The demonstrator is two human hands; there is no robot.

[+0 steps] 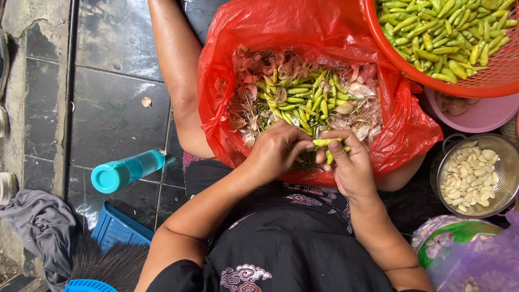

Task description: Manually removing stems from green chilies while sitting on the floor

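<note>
My left hand and my right hand meet over a red plastic bag that rests on my lap. Between their fingertips they pinch one green chilli, lying crosswise. My right hand also keeps another small green chilli tucked under its fingers. Inside the bag lies a heap of green chilli stems mixed with pinkish onion and garlic skins.
An orange basket at the top right is full of green chillies. A pink bowl sits below it, and a metal colander holds peeled garlic cloves. A teal-capped bottle, a blue dustpan and a grey cloth lie on the dark tiled floor at left.
</note>
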